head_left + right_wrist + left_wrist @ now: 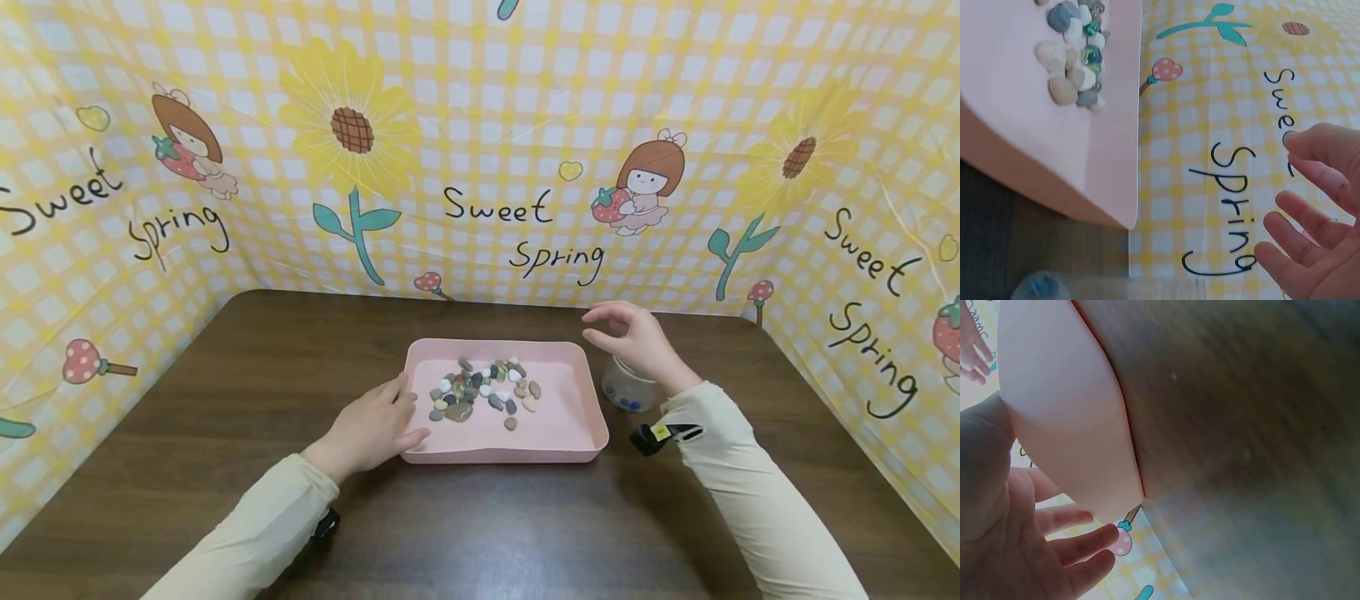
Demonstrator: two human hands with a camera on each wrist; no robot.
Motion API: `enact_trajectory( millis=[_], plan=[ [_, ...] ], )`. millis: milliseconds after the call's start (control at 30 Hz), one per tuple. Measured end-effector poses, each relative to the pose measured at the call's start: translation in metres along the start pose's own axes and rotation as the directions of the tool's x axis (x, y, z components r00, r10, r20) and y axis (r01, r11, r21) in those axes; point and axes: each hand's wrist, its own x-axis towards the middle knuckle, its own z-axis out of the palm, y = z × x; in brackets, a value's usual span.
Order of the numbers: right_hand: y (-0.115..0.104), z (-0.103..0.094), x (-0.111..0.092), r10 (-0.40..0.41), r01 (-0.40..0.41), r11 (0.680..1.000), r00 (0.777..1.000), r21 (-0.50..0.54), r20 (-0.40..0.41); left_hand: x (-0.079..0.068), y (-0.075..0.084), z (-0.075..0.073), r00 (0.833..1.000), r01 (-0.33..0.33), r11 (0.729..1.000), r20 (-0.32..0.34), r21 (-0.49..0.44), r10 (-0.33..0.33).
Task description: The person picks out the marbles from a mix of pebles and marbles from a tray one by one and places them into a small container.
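A pink tray [585,417] lies on the table with grey, white and tan pebbles [459,412] in it, and green glass marbles [1091,56] among them. My left hand [372,423] rests at the tray's left side, its thumb at the rim and its fingers extended, as the left wrist view also shows. Just right of the tray stands a clear jar [628,393] with a few blue marbles at its bottom. Over that jar is my right hand [637,340], fingers loosely bent. The right wrist view shows nothing between its thumb and fingers.
Dark wood table [225,400] surrounds the tray. A yellow checked cloth [495,108] with printed flowers and lettering hangs behind it and along both sides. Each wrist wears a black strap, the right one [651,438] near the jar.
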Motion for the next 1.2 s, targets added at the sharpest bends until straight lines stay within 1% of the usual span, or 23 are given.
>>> enact_trajectory(
  millis=[167,300,433,700,833,933,1033,1200],
  plan=[
    [-0.006,0.007,0.003,0.011,-0.014,0.998,0.998,0.063,0.06,0.001,0.0,-0.001,1.0,-0.003,1.0,0.005,0.002,0.003],
    [-0.01,0.014,0.005,-0.01,0.003,0.996,0.996,0.084,0.094,0.001,0.0,0.0,1.0,-0.007,1.0,0.0,0.001,0.007],
    [-0.011,0.02,0.009,-0.028,0.016,0.994,0.994,0.107,0.109,0.001,0.001,0.0,1.0,-0.005,1.0,-0.003,-0.003,0.005],
    [-0.012,0.033,0.019,-0.036,0.019,0.992,0.989,0.121,0.143,0.001,0.001,-0.001,1.0,-0.008,1.0,-0.012,0.002,0.008],
    [-0.012,0.04,0.022,-0.04,0.019,0.991,0.986,0.135,0.16,0.001,0.002,-0.002,1.0,0.001,1.0,0.0,-0.006,-0.001],
    [-0.011,0.047,0.024,-0.037,0.01,0.989,0.983,0.151,0.179,0.001,0.002,-0.003,1.0,0.009,1.0,0.008,-0.013,-0.009],
    [-0.009,0.054,0.028,-0.039,0.006,0.986,0.979,0.164,0.198,0.0,0.001,-0.003,1.0,0.008,1.0,0.002,-0.013,-0.008],
    [-0.01,0.064,0.034,-0.021,-0.03,0.98,0.968,0.199,0.249,0.0,0.002,-0.003,1.0,0.005,1.0,0.002,-0.011,-0.005]
  ],
)
